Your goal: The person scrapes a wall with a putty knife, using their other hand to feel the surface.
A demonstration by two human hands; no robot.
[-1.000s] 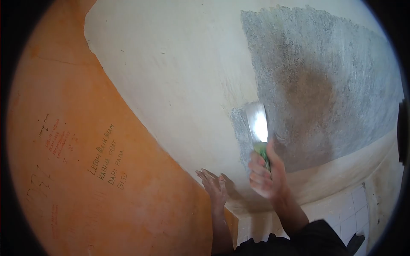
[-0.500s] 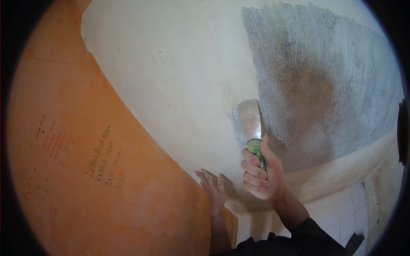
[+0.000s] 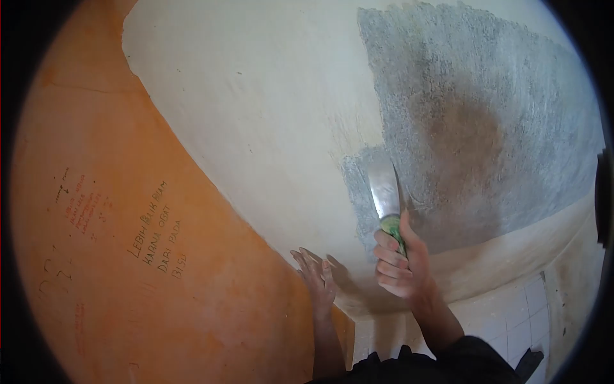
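While being clamped by the fingers (image 3: pixel 387 256) of the right hand (image 3: pixel 401 265), the green-handled steel scraper (image 3: pixel 385 190) is being held blade-upward above them.

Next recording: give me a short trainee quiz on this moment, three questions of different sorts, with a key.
1. What does the right hand hold? A a paint roller; B a scraper with a green handle; C a sponge.
2. True or false: the left hand lies open against the cream wall, holding nothing.
3. Fill in: the scraper's blade lies on the lower left part of the ___ bare patch.
Key: 1 B; 2 true; 3 grey.
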